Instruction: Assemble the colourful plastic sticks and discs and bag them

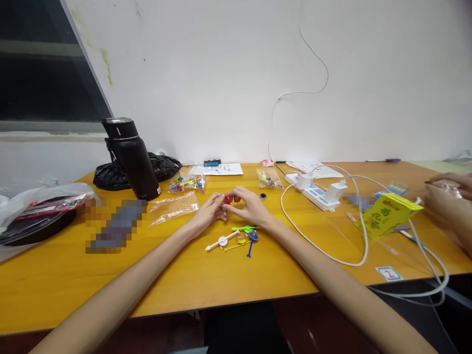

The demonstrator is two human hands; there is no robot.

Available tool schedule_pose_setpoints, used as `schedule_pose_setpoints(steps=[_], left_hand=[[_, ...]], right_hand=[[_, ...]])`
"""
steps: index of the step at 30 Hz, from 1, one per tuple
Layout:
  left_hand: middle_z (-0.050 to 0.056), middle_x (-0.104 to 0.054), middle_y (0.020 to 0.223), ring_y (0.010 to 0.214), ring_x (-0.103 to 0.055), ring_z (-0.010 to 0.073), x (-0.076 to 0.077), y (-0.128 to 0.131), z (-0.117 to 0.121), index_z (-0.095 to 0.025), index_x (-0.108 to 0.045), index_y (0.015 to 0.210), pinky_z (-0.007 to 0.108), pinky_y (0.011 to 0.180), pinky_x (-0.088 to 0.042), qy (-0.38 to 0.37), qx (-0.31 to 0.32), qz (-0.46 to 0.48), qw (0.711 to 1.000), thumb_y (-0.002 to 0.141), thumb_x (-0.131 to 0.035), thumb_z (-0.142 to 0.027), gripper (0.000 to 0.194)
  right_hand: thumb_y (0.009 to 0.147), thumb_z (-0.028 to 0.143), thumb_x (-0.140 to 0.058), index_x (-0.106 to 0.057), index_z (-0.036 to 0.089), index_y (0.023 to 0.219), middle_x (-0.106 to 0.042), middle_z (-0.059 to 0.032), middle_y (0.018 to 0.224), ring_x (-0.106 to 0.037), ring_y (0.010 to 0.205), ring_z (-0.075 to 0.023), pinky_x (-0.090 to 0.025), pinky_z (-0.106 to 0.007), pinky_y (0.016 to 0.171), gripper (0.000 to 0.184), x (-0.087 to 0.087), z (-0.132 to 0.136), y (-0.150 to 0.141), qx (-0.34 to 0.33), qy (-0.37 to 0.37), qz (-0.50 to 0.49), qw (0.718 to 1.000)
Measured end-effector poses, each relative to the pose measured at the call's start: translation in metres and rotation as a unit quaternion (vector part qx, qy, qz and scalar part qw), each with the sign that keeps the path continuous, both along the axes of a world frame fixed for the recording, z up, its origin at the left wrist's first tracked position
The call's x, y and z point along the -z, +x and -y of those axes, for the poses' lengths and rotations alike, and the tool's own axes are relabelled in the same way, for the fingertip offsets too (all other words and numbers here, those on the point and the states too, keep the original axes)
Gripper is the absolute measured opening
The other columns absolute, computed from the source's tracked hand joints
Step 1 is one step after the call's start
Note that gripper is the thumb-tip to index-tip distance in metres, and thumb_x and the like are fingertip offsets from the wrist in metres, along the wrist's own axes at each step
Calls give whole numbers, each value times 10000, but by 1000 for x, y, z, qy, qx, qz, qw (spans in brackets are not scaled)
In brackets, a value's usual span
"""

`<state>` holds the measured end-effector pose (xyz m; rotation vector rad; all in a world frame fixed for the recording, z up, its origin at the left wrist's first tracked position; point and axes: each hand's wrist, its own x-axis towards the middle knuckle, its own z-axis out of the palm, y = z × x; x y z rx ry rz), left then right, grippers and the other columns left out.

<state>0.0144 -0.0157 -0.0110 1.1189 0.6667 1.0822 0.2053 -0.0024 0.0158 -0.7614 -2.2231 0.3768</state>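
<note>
My left hand (209,214) and my right hand (250,206) meet over the middle of the table, fingertips pinched round a small red plastic piece (227,200). Fingers cover most of that piece, so its full shape is hidden. Just below my hands lie several plastic arrow spinners: a white one (222,241), a green one (246,229), a blue one (253,237) and a yellow one (241,241). The green, yellow and blue ones lie close together, partly overlapping. A small dark ring-shaped item (263,196) rests right of my right hand.
Clear bags of coloured parts (187,183) lie toward the wall. At left stand a black flask (132,164) and an empty plastic bag (175,207). On the right are a power strip (313,191), looping white cables (363,246), a yellow box (387,215) and another person's hands (448,199).
</note>
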Motion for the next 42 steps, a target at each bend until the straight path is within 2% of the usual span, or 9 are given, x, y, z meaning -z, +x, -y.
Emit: schedule_pose_setpoints(steps=[7, 13, 17, 23, 28, 37, 39, 42], left_hand=[[48, -663, 838, 670, -624, 138, 3, 2, -6, -161, -562, 986, 278, 631, -530, 1, 11, -9, 1000, 852, -658, -637, 503], [48, -666, 824, 659, -620, 133, 4, 1, -7, -158, -563, 1021, 270, 645, -523, 0, 14, -26, 1000, 878, -636, -601, 471], [36, -656, 841, 668, -614, 119, 1, 1, -4, -168, -560, 984, 259, 655, -512, 5, 14, -46, 999, 876, -680, -463, 335], [29, -635, 847, 700, -600, 112, -2, 0, -1, -162, -579, 963, 255, 676, -501, 19, 23, -82, 996, 866, -660, -323, 204], [27, -628, 853, 708, -588, 117, -3, 0, 1, -167, -590, 965, 283, 719, -499, 56, 43, -124, 990, 861, -658, -324, 200], [58, -652, 987, 923, -611, 168, -2, -3, 5, -175, -622, 1039, 323, 888, -464, 184, 108, -238, 948, 868, -684, -346, 250], [57, -651, 1014, 905, -598, 162, -6, -4, 8, -176, -628, 1041, 307, 854, -462, 205, 116, -262, 936, 883, -665, -361, 246], [28, -629, 952, 784, -539, 138, -13, -5, 15, -183, -654, 1033, 271, 716, -435, 245, 120, -336, 902, 888, -645, -356, 225]], right_hand=[[965, 455, -622, -673, 239, 1098, -715, -58, 993, -664, 900, -206, -513, -348, 848, 259, 2, -7, 3, 10, -24, -68, 997], [940, 375, -673, -660, 223, 1042, -680, -49, 997, -650, 888, -188, -522, -323, 817, 184, 3, -16, 11, 41, 47, -69, 996], [949, 299, -635, -652, 222, 1053, -647, -55, 1015, -630, 913, -190, -505, -323, 844, 130, 8, -29, 27, 106, 78, -33, 991], [901, 237, -615, -642, 192, 931, -658, -71, 960, -601, 932, -228, -459, -335, 832, 61, 16, -46, 58, 279, 71, 80, 954], [881, 234, -627, -673, 169, 898, -680, -116, 984, -572, 1015, -284, -438, -380, 900, 82, 22, -52, 65, 316, 44, 186, 929], [900, 256, -624, -699, 157, 981, -684, -113, 1029, -587, 1010, -257, -450, -360, 926, 148, 27, -58, 68, 303, -17, 173, 937], [894, 273, -639, -696, 158, 991, -684, -113, 1038, -590, 1016, -257, -447, -365, 945, 162, 26, -58, 68, 302, -18, 174, 937], [905, 320, -635, -692, 159, 1023, -682, -121, 1076, -587, 1043, -269, -441, -388, 967, 208, 25, -56, 66, 307, -12, 167, 937]])
